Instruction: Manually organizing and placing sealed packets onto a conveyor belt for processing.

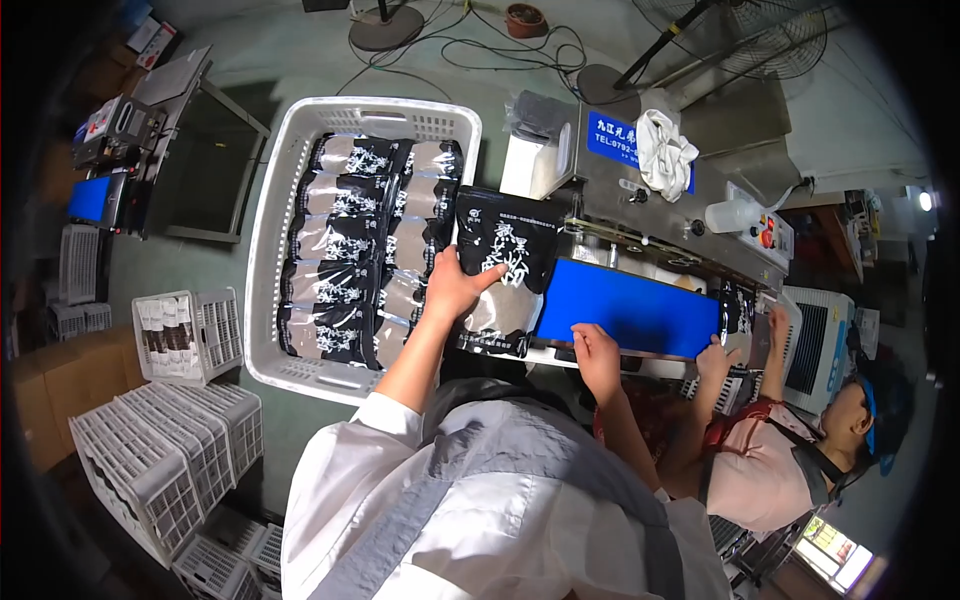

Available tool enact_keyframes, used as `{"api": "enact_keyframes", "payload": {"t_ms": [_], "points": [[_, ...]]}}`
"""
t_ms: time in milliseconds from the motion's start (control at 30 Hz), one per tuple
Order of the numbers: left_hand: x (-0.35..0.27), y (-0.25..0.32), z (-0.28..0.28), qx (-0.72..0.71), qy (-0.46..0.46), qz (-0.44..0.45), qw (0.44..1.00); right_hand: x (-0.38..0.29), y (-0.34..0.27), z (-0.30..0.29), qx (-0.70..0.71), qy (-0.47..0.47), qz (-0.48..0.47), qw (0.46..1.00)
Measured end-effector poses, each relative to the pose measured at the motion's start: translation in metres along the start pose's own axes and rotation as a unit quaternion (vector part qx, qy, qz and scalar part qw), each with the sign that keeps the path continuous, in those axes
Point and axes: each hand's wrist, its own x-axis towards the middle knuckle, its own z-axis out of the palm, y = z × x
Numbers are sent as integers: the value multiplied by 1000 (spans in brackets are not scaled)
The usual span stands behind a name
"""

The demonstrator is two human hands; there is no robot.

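My left hand (455, 287) grips a black printed pouch of powder (506, 300) by its near left part, the thumb lying over its front. The pouch is between a white plastic crate (262, 225) and the blue conveyor belt (630, 304) of a band sealing machine (675, 217). Several rows of similar filled pouches (341, 244) lie in the crate. My right hand (596, 352) is at the belt's near edge with curled fingers and no object visible in it. At the belt's right end, a co-worker's hands (716, 360) are near another black pouch (736, 311).
A co-worker (780, 472) stands close on my right. White crates (165, 450) are stacked at the lower left. A cloth (665, 154) and a plastic bottle (731, 216) rest on the sealer. Cables (517, 56) and a fan base (607, 86) lie on the floor beyond.
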Motion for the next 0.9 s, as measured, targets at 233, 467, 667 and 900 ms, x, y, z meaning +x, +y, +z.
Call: {"api": "enact_keyframes", "payload": {"t_ms": [233, 467, 667, 900], "points": [[17, -29, -27, -228, -140, -95, 959, -2, 0, 9, -1, -1, -23, 1000], [22, -76, -51, -440, -269, -95, 851, 5, -12, 16, -14, -4, -66, 998], [38, -104, -58, -437, -186, -201, 857, -7, -2, 8, -72, 8, -42, 996], [124, -157, -79, -602, -12, -123, 789, -37, 7, -10, -66, 48, 49, 995]]}}
